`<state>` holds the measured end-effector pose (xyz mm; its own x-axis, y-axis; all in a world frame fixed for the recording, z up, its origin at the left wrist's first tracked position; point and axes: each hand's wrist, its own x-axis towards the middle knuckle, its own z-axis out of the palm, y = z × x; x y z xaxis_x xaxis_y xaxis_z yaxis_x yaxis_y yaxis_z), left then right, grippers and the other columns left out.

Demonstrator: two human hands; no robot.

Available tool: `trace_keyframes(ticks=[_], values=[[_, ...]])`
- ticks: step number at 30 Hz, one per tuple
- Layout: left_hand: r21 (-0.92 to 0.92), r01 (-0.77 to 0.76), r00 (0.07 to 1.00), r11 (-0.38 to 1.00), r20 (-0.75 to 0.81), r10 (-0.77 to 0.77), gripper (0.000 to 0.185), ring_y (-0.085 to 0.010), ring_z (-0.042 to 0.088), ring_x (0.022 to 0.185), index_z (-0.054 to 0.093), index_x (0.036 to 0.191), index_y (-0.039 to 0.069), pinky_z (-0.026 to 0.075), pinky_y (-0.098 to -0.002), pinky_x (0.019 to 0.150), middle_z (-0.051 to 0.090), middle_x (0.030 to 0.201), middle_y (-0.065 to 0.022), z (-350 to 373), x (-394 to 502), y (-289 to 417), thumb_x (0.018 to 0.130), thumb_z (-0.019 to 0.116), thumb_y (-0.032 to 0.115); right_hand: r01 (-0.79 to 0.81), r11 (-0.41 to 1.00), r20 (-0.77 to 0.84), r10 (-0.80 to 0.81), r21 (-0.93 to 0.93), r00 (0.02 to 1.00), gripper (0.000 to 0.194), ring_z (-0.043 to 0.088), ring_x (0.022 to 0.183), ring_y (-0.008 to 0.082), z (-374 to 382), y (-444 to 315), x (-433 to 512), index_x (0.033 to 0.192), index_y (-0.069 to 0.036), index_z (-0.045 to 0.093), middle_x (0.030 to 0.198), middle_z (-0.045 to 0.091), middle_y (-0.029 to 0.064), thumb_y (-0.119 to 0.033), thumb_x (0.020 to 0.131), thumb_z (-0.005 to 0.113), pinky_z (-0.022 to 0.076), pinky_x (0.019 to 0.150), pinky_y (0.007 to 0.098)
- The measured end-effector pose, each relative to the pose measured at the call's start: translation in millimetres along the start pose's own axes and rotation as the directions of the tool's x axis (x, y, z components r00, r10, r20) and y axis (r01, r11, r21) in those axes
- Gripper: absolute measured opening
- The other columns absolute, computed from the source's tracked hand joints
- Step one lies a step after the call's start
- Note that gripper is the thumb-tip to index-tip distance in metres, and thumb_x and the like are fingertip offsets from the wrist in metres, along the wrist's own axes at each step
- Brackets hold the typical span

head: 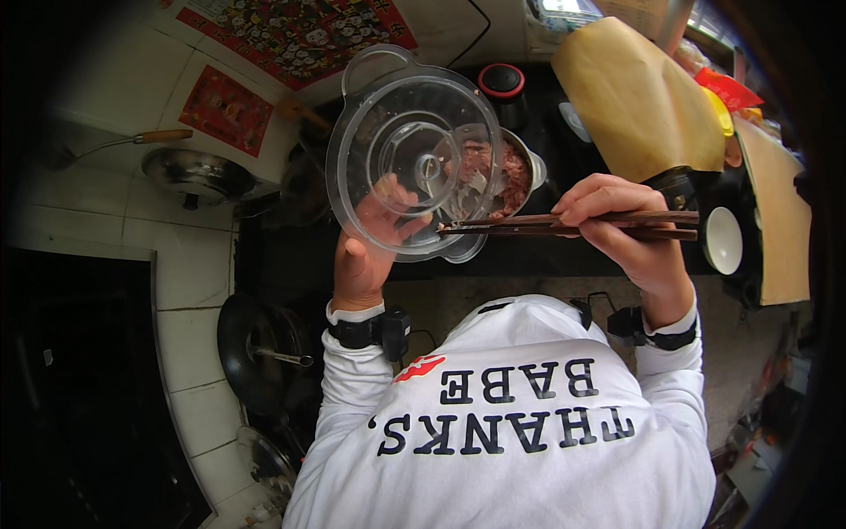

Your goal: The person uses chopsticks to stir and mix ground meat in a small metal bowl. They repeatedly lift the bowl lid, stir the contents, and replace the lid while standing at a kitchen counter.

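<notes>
My left hand (386, 228) holds a clear plastic blender bowl (357, 155) from beneath; its fingers show through the see-through wall. In my right hand (618, 215) is a pair of dark wooden chopsticks (529, 223), their tips at the bowl's near rim with a small bit of meat on them. Minced raw meat (515, 178) lies in a metal pot (537, 170) with a light handle, partly behind the clear bowl. Some bits of meat cling to the clear plastic.
A black and red appliance (501, 82) stands beyond the pot. Brown paper (634, 99) lies at the back right, with a white bowl (722, 241) nearer me. At left are a metal lid (198, 173) on the wall and a black wok (248, 350).
</notes>
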<state>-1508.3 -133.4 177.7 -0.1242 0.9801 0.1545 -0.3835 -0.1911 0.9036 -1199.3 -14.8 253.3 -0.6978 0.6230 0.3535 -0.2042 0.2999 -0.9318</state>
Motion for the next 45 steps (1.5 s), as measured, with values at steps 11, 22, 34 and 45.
trace_keyframes(ticks=[11,22,34,45], values=[[0.055,-0.031,0.999,0.998,0.022,0.03,0.106,-0.0263,0.049,0.126,0.038,0.141,-0.004,0.045,-0.0483,0.101,0.051,0.133,-0.0132,4,-2,10,0.068,0.077,0.062,-0.004,1.0,-0.137,0.004,0.005,0.991,0.017,0.063,0.087,0.0187,-5,2,-5,0.09,0.005,0.067,0.096,0.065,0.0136,0.01,0.08,0.055,0.0522,0.078,0.0281],[0.123,-0.03,0.999,0.992,0.029,0.027,0.104,-0.0266,0.049,0.126,0.04,0.138,-0.006,0.044,-0.0454,0.102,0.052,0.134,-0.0149,15,-2,21,0.067,0.079,0.059,-0.03,0.999,-0.141,0.025,-0.035,0.99,0.017,0.063,0.087,0.018,-7,6,-11,0.09,0.005,0.067,0.098,0.064,0.0139,0.011,0.08,0.054,0.0544,0.078,0.0285],[0.219,-0.027,1.0,0.975,0.019,0.024,0.108,-0.0256,0.049,0.126,0.038,0.141,-0.004,0.046,-0.0469,0.101,0.051,0.13,-0.0121,15,-3,19,0.068,0.073,0.068,0.043,0.983,-0.245,-0.086,-0.176,0.966,0.017,0.064,0.086,0.0183,-6,6,-8,0.092,0.004,0.067,0.098,0.065,0.0138,0.011,0.084,0.054,0.0516,0.078,0.0274],[0.196,-0.02,0.999,0.98,0.028,0.015,0.108,-0.0263,0.049,0.127,0.037,0.141,-0.006,0.045,-0.0475,0.102,0.052,0.131,-0.0131,14,-3,17,0.069,0.073,0.066,0.124,0.958,-0.21,-0.182,-0.259,0.961,0.018,0.063,0.083,0.0181,-1,5,-2,0.092,0.001,0.068,0.096,0.066,0.0125,0.011,0.082,0.056,0.0494,0.075,0.0266]])
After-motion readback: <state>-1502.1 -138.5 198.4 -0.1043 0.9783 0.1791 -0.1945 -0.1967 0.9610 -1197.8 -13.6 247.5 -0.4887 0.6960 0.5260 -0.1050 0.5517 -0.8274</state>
